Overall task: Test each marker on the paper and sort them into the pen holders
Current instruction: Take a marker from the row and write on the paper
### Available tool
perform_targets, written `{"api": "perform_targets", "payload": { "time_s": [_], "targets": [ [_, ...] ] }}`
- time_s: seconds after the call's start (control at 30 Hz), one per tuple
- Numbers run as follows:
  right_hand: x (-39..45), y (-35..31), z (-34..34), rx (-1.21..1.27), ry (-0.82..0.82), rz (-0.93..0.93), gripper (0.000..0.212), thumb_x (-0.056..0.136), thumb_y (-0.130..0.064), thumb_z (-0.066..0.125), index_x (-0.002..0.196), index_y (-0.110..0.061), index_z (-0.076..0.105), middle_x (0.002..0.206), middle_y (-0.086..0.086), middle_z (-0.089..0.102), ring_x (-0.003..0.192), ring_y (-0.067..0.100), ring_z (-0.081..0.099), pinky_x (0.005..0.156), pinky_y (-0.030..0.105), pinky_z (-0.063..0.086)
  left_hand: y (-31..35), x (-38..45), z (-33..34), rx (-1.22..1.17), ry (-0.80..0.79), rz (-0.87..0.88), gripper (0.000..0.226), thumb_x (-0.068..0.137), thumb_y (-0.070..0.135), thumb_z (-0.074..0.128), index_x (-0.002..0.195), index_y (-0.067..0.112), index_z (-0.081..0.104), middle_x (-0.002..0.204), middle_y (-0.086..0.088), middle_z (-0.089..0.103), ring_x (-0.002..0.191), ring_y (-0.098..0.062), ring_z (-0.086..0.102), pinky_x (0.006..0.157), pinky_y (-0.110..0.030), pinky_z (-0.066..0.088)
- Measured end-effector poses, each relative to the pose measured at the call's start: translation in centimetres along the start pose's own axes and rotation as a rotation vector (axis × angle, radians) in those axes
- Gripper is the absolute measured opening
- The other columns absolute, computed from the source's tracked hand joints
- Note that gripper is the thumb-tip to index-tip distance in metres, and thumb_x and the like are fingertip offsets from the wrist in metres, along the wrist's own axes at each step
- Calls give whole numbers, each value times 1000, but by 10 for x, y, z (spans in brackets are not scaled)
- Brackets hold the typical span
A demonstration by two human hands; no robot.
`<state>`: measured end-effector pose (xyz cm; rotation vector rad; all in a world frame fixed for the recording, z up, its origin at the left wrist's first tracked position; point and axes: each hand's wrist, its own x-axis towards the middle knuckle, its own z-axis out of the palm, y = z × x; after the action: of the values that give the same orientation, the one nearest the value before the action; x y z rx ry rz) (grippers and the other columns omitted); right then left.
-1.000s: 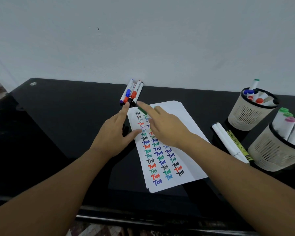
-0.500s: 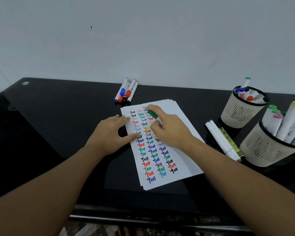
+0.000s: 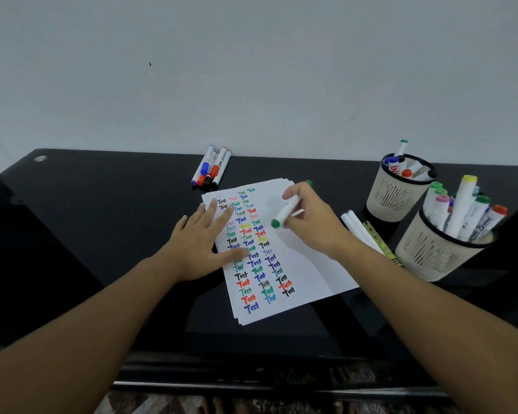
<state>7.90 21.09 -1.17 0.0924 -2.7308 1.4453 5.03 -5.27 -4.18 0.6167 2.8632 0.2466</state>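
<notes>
On the black table (image 3: 102, 222) her left hand (image 3: 202, 245) lies spread flat on the left edge of the test paper (image 3: 305, 264), while the right hand (image 3: 313, 224) pinches a green-capped marker (image 3: 285, 212) over it, the two pen holders (image 3: 396, 189) standing well to the right.

Single head view, forward and down, close over table (image 3: 102, 234)
</notes>
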Motion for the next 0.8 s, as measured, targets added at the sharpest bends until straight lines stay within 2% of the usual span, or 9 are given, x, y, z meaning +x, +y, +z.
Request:
{"api": "perform_targets", "payload": {
  "time_s": [0.07, 0.1, 0.17, 0.2, 0.27, 0.37, 0.5, 0.6, 0.8],
  "targets": [
    [-5, -3, -5, 27, 60, 28, 7, 106, -30, 54, 113, -30, 57, 99, 3, 67, 80, 14, 68, 60, 16, 50, 5, -4, 8, 35, 1, 16, 111, 66, 104, 11, 157, 44, -13, 167, 6, -20, 154, -17, -17, 124, -51, -9],
    [-6, -5, -8, -13, 94, 24, 17, 107, -40, 50, 114, -29, 60, 97, 2, 68, 79, 12, 65, 61, 17, 50, 5, -6, 11, 47, 10, 17, 111, 67, 103, 8, 158, 43, -10, 167, 6, -18, 154, -16, -15, 124, -51, -9],
    [-7, -10, -15, -179, 172, -9, 31, 106, -49, 48, 112, -24, 66, 92, -2, 68, 78, 11, 61, 66, 30, 52, 4, -5, 13, 42, 38, 10, 111, 69, 103, 8, 160, 41, -4, 168, 8, -12, 155, -13, -12, 125, -50, -8],
    [-6, -11, -20, -256, 209, -41, 33, 106, -47, 48, 108, -20, 66, 88, -1, 68, 77, 13, 61, 70, 38, 54, 3, -5, 14, 33, 48, 8, 111, 69, 103, 10, 160, 41, -1, 169, 8, -10, 155, -12, -10, 125, -49, -8],
    [-4, -15, -34, -344, 239, -75, 27, 105, -41, 52, 113, -17, 60, 90, -3, 69, 81, 16, 65, 76, 44, 57, 2, -4, 15, 14, 67, 7, 110, 69, 103, 13, 160, 41, 3, 169, 9, -7, 155, -11, -8, 125, -48, -7],
    [0, -27, -62, -465, 294, -95, 32, 102, -43, 58, 122, -19, 51, 93, -6, 71, 86, 19, 68, 77, 43, 57, 1, -4, 16, -20, 83, 6, 111, 68, 104, 16, 160, 42, 7, 169, 11, -3, 155, -10, -6, 125, -47, -7],
    [4, -40, -101, -538, 397, -71, 33, 103, -44, 57, 118, -16, 52, 87, -2, 70, 78, 20, 66, 70, 39, 53, -1, -3, 17, -38, 92, 5, 113, 65, 105, 17, 160, 43, 10, 169, 11, -1, 155, -10, -4, 125, -48, -6],
    [6, -45, -130, -598, 485, -45, 31, 103, -42, 57, 116, -15, 51, 92, 0, 69, 82, 26, 65, 74, 42, 54, -1, -3, 17, -46, 100, 4, 114, 65, 106, 17, 160, 43, 11, 169, 11, 0, 155, -9, -4, 125, -47, -6],
    [6, -39, -178, -622, 592, 83, 32, 102, -42, 56, 117, -14, 49, 98, 6, 69, 85, 31, 64, 72, 39, 48, 0, -4, 16, -39, 101, 4, 115, 63, 106, 16, 160, 43, 10, 169, 12, 0, 155, -9, -4, 125, -47, -5]
  ]
}}
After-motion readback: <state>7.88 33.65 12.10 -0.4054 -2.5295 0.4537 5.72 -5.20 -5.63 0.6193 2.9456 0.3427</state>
